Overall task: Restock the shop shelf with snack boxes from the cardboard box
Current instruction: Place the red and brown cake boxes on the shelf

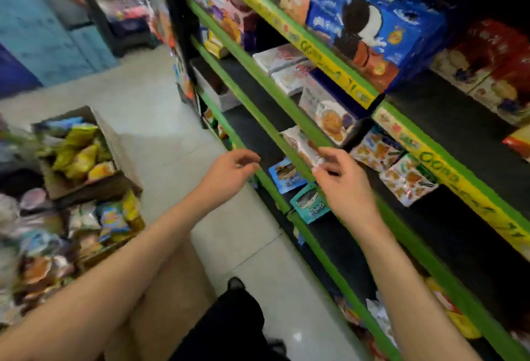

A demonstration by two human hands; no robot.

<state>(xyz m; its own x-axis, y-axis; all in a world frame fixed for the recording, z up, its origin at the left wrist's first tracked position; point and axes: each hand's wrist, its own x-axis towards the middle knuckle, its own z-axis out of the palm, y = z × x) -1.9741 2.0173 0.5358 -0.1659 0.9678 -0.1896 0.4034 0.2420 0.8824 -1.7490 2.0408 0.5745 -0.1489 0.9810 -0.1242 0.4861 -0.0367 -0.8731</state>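
Observation:
Both my hands hover in front of the green-edged shop shelf [275, 128]. My left hand [232, 171] hangs with loosely curled fingers and holds nothing, just left of the shelf edge. My right hand [341, 180] is at the shelf edge with its fingers relaxed, touching or just short of a white snack pack [299, 143]; no grip shows. Below it lie a blue box [284, 177] and a teal box [311, 207] on the dark shelf board. The open cardboard box [114, 143] of yellow snack packs stands on the floor at left.
Higher shelves carry large blue biscuit boxes [372, 22], white boxes [281, 59] and cookie packs [401, 171]. A second carton of mixed snacks [94, 226] sits nearer me on the left. A brown carton [172, 289] lies under my forearms. My dark shoe [235, 284] is on the pale tiled floor.

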